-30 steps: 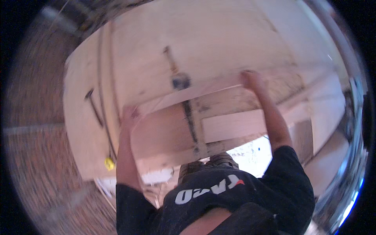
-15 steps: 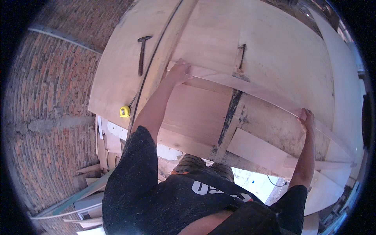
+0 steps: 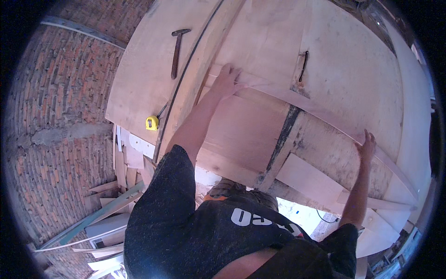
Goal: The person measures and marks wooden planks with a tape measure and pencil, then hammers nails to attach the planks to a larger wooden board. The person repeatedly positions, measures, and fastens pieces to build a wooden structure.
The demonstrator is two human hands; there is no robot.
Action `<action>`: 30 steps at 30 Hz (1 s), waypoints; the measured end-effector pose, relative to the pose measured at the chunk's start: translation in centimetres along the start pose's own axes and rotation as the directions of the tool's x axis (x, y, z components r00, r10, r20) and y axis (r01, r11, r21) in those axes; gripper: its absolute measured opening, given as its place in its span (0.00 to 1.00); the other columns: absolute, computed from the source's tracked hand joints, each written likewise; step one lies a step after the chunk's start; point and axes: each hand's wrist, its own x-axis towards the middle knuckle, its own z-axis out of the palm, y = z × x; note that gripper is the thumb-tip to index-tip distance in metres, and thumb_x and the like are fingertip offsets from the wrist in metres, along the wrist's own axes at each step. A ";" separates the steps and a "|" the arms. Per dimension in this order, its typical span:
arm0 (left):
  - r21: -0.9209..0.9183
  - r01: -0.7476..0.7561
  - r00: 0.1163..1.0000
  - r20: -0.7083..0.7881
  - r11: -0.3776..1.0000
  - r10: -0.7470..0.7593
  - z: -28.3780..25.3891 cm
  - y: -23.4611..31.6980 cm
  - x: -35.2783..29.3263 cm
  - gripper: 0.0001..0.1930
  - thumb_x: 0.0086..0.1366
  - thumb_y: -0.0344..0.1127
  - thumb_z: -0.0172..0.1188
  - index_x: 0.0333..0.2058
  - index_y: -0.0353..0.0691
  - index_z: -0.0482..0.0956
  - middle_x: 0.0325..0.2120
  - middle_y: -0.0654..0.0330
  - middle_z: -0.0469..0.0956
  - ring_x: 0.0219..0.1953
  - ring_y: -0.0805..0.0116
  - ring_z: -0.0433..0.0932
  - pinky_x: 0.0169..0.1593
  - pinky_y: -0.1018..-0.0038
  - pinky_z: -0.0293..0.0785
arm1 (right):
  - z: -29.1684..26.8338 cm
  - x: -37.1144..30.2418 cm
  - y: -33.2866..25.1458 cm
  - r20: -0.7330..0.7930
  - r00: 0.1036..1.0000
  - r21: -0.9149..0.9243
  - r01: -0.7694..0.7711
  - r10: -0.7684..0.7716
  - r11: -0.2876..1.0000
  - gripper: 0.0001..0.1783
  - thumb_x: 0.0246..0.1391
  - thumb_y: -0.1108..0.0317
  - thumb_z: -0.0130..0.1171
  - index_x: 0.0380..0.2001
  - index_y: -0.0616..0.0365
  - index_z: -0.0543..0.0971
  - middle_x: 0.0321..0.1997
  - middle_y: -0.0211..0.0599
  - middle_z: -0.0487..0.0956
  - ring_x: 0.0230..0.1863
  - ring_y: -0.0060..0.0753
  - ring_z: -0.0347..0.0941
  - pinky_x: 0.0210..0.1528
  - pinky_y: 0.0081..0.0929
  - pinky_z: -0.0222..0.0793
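Note:
A long, thin wooden strip [image 3: 297, 98] lies across the pale plywood surface, slanting down from left to right. My left hand [image 3: 227, 80] grips it near its left end, fingers over the far edge and thumb by the near one. Farther along to the right, my right hand [image 3: 367, 148] holds the strip with the thumb at its near edge and the fingertips reaching past it. A wooden beam [image 3: 197, 76] with a dark line along it runs just left of my left hand. Below the strip sits a smooth plywood panel [image 3: 246, 128], beside a black-stained seam [image 3: 284, 135].
Left of the beam lie a hammer [image 3: 176, 58] and a yellow tape measure [image 3: 152, 123]. A narrow slot [image 3: 303, 67] opens beyond the strip. A loose plywood piece [image 3: 309, 174] rests nearer me. Offcuts [image 3: 111, 204] are heaped below left, beside a brick wall [image 3: 60, 93].
The view has turned slightly, so the surface and tools appear farther right. My right fingers look more stretched out over the strip. Both hands stay at the strip.

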 end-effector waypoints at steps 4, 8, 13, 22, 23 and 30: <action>-0.025 -0.004 0.999 -0.038 1.000 0.003 -0.5 -0.4 -0.9 0.40 0.63 0.62 0.66 0.67 0.44 0.71 0.64 0.39 0.63 0.70 0.42 0.61 0.73 0.52 0.58 | -1.7 -9.6 -17.4 -0.164 0.944 0.318 0.327 -0.288 0.890 0.41 0.44 0.56 0.79 0.64 0.49 0.76 0.73 0.48 0.68 0.74 0.59 0.60 0.75 0.55 0.54; 0.118 -0.148 0.988 -0.027 0.982 0.153 -0.7 -0.3 -1.0 0.35 0.67 0.56 0.63 0.67 0.44 0.72 0.60 0.39 0.66 0.66 0.41 0.64 0.71 0.47 0.59 | -7.6 -22.3 -36.7 0.101 0.836 0.594 0.385 -0.540 0.707 0.47 0.38 0.52 0.82 0.64 0.47 0.76 0.78 0.52 0.56 0.80 0.67 0.46 0.77 0.63 0.49; 0.161 -0.201 0.972 -0.093 0.966 0.217 -0.3 0.5 -1.0 0.29 0.71 0.51 0.59 0.67 0.47 0.72 0.58 0.42 0.69 0.66 0.44 0.65 0.72 0.45 0.55 | -7.9 -25.2 -43.8 0.068 0.914 0.445 0.331 -0.400 0.832 0.49 0.38 0.43 0.80 0.66 0.42 0.75 0.79 0.50 0.54 0.79 0.79 0.38 0.77 0.71 0.43; 0.085 -0.135 0.991 0.001 0.987 0.136 -0.1 1.3 -1.0 0.35 0.72 0.53 0.58 0.67 0.33 0.68 0.64 0.42 0.66 0.72 0.44 0.60 0.74 0.40 0.50 | -6.7 -24.3 -45.7 0.009 0.956 0.451 0.259 -0.294 0.854 0.50 0.39 0.39 0.79 0.67 0.40 0.75 0.80 0.51 0.54 0.79 0.81 0.38 0.76 0.73 0.45; 0.089 -0.130 0.991 -0.001 0.987 0.131 0.0 1.2 -0.9 0.35 0.71 0.54 0.58 0.67 0.33 0.69 0.63 0.42 0.66 0.71 0.43 0.60 0.74 0.40 0.50 | -6.7 -23.8 -45.7 0.007 0.956 0.456 0.258 -0.293 0.852 0.50 0.39 0.39 0.79 0.67 0.40 0.75 0.79 0.51 0.55 0.79 0.81 0.38 0.75 0.73 0.46; -0.011 -0.122 0.991 -0.054 0.992 0.121 -0.6 1.7 -0.5 0.42 0.65 0.64 0.61 0.63 0.30 0.72 0.63 0.40 0.66 0.69 0.43 0.62 0.74 0.38 0.47 | -5.7 -21.0 -46.0 -0.089 0.957 0.478 0.283 -0.275 0.831 0.48 0.39 0.41 0.79 0.66 0.41 0.77 0.79 0.51 0.56 0.79 0.81 0.38 0.75 0.73 0.46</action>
